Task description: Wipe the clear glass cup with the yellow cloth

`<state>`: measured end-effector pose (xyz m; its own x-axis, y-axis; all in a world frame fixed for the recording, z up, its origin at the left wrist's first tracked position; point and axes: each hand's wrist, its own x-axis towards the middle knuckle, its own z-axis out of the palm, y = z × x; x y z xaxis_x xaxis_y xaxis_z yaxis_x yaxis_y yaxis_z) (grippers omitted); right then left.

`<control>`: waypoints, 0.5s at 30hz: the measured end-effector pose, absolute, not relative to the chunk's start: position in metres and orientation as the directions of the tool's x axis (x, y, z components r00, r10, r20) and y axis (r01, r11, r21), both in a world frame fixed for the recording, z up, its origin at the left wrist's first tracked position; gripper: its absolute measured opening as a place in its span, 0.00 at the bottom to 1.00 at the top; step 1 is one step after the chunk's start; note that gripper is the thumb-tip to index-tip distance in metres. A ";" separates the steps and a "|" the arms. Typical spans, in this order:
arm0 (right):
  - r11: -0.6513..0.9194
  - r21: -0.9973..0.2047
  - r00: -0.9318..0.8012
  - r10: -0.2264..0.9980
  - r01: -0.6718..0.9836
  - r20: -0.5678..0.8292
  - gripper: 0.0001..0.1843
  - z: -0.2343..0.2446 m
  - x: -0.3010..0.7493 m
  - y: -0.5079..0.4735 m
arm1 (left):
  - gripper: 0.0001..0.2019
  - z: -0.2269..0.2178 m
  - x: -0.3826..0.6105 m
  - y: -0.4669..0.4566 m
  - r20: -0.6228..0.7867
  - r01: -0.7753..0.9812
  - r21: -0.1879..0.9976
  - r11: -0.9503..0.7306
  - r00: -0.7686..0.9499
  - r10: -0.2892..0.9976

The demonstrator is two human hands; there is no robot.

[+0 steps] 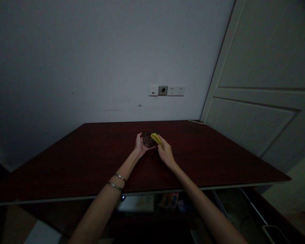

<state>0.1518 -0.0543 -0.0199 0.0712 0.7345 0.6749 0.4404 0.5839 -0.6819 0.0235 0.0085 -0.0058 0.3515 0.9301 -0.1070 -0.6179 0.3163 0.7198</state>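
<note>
Over the dark red table (104, 162), my left hand (140, 145) is wrapped round the side and underside of a small, round, see-through dish (148, 140), which looks like glass. My right hand (165, 149) grips a folded yellow cloth (157, 139) between thumb and fingers. The cloth is at the dish's right rim and seems to touch it. In this dim light I cannot make out whether the dish rests on the table or is held just above it.
Behind the table stands a pale wall with a row of sockets (171, 90). A white panelled door (256, 84) flanks the right side. Below the table's front edge, an open space holds a pale flat item (137, 203) and a small colourful packet (169, 200).
</note>
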 end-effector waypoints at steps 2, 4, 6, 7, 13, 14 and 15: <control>0.576 -0.709 0.100 0.744 0.407 0.661 0.28 -0.020 0.154 -0.050 | 0.20 -0.004 0.023 0.007 -0.054 -0.629 0.706 0.324 0.409 0.911; 0.589 -0.712 0.090 0.743 0.383 0.663 0.28 -0.020 0.157 -0.046 | 0.17 -0.003 0.023 0.005 -0.012 -0.635 0.701 0.323 0.443 0.896; 0.615 -0.701 0.073 0.731 0.362 0.679 0.28 -0.020 0.158 -0.045 | 0.14 -0.002 0.023 0.004 0.012 -0.634 0.703 0.323 0.464 0.886; 0.626 -0.696 0.075 0.722 0.350 0.687 0.29 -0.020 0.158 -0.045 | 0.13 -0.002 0.023 0.004 0.018 -0.631 0.705 0.324 0.472 0.881; 0.625 -0.705 0.105 0.719 0.335 0.687 0.30 -0.019 0.152 -0.052 | 0.12 -0.003 0.024 0.004 0.000 -0.613 0.723 0.319 0.462 0.887; 0.622 -0.706 0.098 0.722 0.339 0.684 0.30 -0.019 0.152 -0.054 | 0.12 -0.003 0.024 0.004 -0.006 -0.608 0.729 0.316 0.456 0.890; 0.619 -0.707 0.089 0.728 0.341 0.680 0.30 -0.018 0.153 -0.055 | 0.12 -0.003 0.023 0.004 -0.011 -0.603 0.733 0.315 0.453 0.891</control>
